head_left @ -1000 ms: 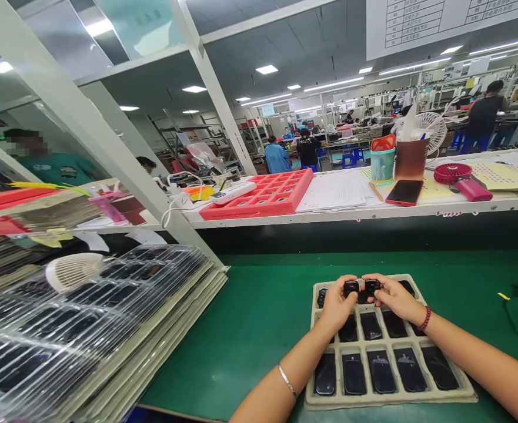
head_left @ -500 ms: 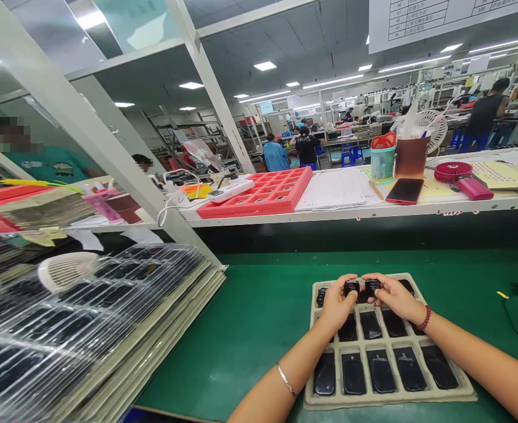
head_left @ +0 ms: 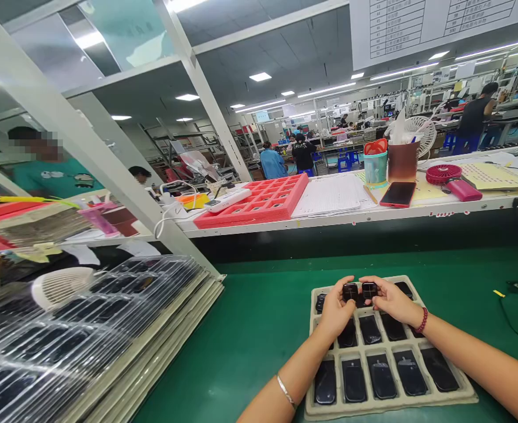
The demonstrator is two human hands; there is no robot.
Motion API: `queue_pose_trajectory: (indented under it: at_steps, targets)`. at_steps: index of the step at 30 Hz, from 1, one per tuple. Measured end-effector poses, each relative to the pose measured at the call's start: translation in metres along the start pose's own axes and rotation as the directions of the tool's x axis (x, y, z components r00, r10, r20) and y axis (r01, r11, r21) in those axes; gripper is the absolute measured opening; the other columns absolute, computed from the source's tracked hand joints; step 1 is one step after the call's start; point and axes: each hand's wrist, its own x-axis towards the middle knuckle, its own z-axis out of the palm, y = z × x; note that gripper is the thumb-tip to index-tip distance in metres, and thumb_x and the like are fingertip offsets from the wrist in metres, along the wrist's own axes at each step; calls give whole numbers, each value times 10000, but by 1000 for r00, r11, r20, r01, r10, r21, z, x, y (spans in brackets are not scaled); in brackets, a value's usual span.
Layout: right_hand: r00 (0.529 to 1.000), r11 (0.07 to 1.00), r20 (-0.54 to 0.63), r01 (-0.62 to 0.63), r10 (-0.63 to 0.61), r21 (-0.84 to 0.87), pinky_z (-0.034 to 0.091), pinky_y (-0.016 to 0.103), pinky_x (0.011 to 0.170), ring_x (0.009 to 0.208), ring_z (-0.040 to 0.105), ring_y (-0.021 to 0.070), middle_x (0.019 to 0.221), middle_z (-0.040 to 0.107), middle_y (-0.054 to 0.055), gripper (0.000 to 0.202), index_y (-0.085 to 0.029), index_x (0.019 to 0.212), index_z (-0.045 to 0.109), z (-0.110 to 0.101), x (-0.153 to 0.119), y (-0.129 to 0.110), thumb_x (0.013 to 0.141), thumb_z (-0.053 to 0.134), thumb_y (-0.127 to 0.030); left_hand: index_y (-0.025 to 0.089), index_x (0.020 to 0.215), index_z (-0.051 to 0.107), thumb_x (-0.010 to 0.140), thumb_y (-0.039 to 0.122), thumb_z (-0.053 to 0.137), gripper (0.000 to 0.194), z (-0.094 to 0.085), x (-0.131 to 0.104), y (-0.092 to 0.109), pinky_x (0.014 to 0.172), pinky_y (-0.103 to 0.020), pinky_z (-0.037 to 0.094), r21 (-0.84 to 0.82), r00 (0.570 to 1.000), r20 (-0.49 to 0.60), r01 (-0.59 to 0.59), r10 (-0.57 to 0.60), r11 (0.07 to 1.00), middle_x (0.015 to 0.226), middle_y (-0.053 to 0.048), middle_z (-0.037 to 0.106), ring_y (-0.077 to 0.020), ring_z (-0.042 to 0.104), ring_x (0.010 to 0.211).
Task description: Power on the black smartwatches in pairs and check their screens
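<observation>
A beige pulp tray (head_left: 391, 404) lies on the green bench mat (head_left: 263, 329), its pockets filled with several glossy black oval parts (head_left: 381, 376). My left hand (head_left: 336, 311) is over the tray's far row, fingers closed on a small black part (head_left: 350, 290). My right hand (head_left: 388, 301) is beside it, gripping a second small black part (head_left: 369, 289). The two parts are held close together, almost touching, above the top row. A silver bangle is on my left wrist and a red bead bracelet on my right.
A leaning stack of clear blister trays (head_left: 86, 329) with dark parts fills the left. A small white fan (head_left: 60, 285) sits on it. The raised shelf behind holds a red foam tray (head_left: 259, 202), a red phone (head_left: 397, 194), cups and a pink fan (head_left: 444, 174). Workers stand far behind.
My hands hold the same two black parts over the tray's far row. Only the camera has tilted a little, shifting the scene slightly.
</observation>
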Motion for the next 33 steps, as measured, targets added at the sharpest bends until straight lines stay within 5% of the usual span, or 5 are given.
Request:
queue_pose_trajectory:
  at_steps: [7, 23, 33]
  targets:
    - [1000, 1000, 4, -20, 20, -20, 496, 261, 577, 750, 636, 160, 1002, 633, 58, 445, -200, 1180, 505, -2, 0, 2, 738, 468, -159, 165, 1124, 544, 729, 109, 510, 400, 1, -1, 3, 734, -283, 492, -31, 1000, -1, 26, -27, 999, 989, -74, 655, -188, 611, 896]
    - [1000, 999, 0, 12, -12, 30, 477, 247, 567, 739, 611, 149, 982, 619, 55, 510, -207, 1167, 503, -1, 3, 5, 672, 456, -94, 198, 1181, 520, 608, -4, 437, 614, 0, 0, -6, 735, -255, 480, 26, 1000, 19, -12, 11, 1000, 1036, -54, 596, -122, 574, 763]
    - [999, 1000, -32, 3, -3, -15, 483, 259, 586, 711, 619, 146, 990, 612, 55, 431, -194, 1110, 533, 2, 0, 3, 692, 467, -114, 184, 1143, 543, 669, 58, 497, 493, -2, 1, -8, 746, -272, 481, 42, 1000, -4, -31, 31, 999, 1060, -68, 606, -167, 575, 857]
